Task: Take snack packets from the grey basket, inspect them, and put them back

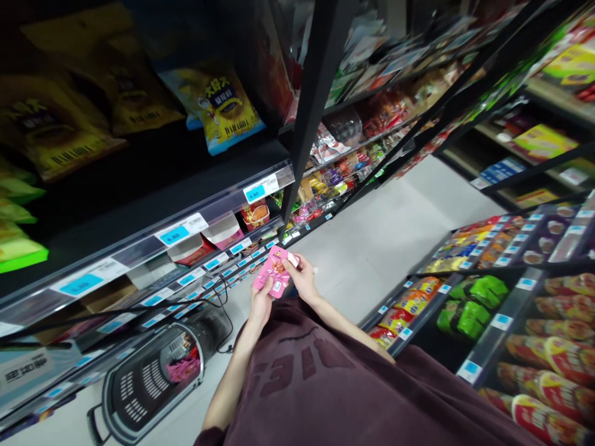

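Note:
A small pink snack packet (pixel 269 274) with a food picture on it is held in front of my body. My left hand (pixel 261 301) grips its lower left part, thumb on the printed face. My right hand (pixel 302 276) has its fingers closed on the packet's upper right edge, where a white patch shows. The fingers behind the packet are hidden. Beyond the packet runs the front of the snack shelves.
A black shopping basket (pixel 139 384) with several packets in it stands on the floor at lower left. Yellow snack bags (pixel 227 105) fill the shelf at upper left. Green packs (pixel 474 303) and instant noodle cups (pixel 558 353) line the right shelves. A light aisle floor (pixel 385 223) runs between.

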{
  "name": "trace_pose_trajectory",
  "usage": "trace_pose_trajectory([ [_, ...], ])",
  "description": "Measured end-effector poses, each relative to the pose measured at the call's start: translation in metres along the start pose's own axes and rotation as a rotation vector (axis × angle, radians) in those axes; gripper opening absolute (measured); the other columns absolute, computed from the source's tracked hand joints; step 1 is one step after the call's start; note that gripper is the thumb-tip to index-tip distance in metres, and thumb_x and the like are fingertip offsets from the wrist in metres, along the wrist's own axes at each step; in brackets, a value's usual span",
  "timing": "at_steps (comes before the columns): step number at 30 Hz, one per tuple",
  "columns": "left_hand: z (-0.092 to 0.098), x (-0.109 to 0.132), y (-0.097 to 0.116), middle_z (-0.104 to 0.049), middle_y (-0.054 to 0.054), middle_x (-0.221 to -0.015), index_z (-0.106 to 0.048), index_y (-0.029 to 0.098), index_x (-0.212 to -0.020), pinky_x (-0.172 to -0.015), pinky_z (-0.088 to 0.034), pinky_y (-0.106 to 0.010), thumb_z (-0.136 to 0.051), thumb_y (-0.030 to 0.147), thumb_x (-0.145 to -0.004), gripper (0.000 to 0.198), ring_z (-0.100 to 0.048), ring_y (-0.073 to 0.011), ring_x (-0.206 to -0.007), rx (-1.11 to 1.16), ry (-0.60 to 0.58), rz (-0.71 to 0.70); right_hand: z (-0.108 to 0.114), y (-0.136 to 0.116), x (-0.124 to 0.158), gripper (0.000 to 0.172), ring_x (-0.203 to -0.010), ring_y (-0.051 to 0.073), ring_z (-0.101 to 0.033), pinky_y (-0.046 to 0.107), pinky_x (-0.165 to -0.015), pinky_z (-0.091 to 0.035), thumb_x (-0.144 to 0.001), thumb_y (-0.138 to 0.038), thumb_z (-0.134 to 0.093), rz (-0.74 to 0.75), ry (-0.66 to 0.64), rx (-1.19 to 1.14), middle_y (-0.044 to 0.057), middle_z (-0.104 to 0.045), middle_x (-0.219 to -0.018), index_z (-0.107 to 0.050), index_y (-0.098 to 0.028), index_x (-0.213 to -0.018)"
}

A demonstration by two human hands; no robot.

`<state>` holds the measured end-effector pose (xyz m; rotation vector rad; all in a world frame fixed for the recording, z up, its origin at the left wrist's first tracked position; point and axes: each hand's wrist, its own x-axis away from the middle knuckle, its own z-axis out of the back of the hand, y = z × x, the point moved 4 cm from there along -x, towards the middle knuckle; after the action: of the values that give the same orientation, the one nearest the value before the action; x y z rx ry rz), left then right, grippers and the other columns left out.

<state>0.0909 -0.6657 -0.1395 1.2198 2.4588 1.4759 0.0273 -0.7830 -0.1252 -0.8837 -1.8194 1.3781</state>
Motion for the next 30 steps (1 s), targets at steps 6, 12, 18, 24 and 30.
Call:
trace_pose_trajectory([
  [6,-0.002,-0.004,0.001,-0.070,-0.011,-0.112,-0.067,0.016,-0.111,-0.088,-0.054,-0.038,-0.077,0.033,-0.073,0.043,-0.069,-0.0248,-0.098,-0.044,0.032,0.007,0.006,0.004,-0.003,0.028,-0.069,0.013,-0.056,0.023,-0.064,-0.047,-0.071,-0.037,-0.076,0.000,-0.005,0.053,-0.001,-0.061,-0.077,-0.062,-0.018,-0.086],
  [12,-0.001,-0.007,-0.004,-0.070,-0.012,-0.111,-0.065,0.015,-0.111,-0.087,-0.054,-0.038,-0.076,0.037,-0.073,0.045,-0.069,-0.0258,-0.097,-0.108,0.028,0.010,0.010,0.005,-0.006,0.029,-0.067,0.013,-0.055,0.023,-0.062,-0.046,-0.067,-0.035,-0.078,-0.019,0.013,0.004,-0.001,-0.061,-0.077,-0.063,-0.018,-0.085],
  [18,0.005,-0.008,0.001,-0.056,-0.010,-0.134,-0.052,0.023,-0.126,-0.097,-0.047,-0.035,-0.069,0.034,-0.081,0.050,-0.058,-0.0242,-0.119,-0.447,0.045,-0.173,0.017,0.014,-0.006,0.031,-0.068,0.013,-0.056,0.023,-0.064,-0.047,-0.065,-0.034,-0.079,-0.120,0.109,-0.149,-0.001,-0.062,-0.080,-0.062,-0.018,-0.086],
  [24,0.005,0.001,0.020,-0.048,-0.011,-0.143,-0.041,0.024,-0.136,-0.113,-0.031,-0.044,-0.051,0.010,-0.084,0.055,-0.046,-0.0229,-0.132,-0.648,0.000,-0.404,0.035,0.023,-0.013,0.036,-0.071,0.012,-0.058,0.023,-0.066,-0.048,-0.065,-0.032,-0.080,-0.176,0.219,-0.244,-0.002,-0.061,-0.081,-0.058,-0.018,-0.090],
  [30,-0.014,0.011,0.033,-0.049,-0.006,-0.143,-0.050,0.024,-0.136,-0.117,-0.026,-0.047,-0.048,0.000,-0.075,0.066,-0.037,-0.0250,-0.137,-1.009,-0.143,-0.602,0.031,0.024,-0.008,0.036,-0.070,0.014,-0.061,0.027,-0.066,-0.050,-0.062,-0.027,-0.081,-0.256,0.206,-0.345,0.000,-0.064,-0.080,-0.060,-0.016,-0.090],
])
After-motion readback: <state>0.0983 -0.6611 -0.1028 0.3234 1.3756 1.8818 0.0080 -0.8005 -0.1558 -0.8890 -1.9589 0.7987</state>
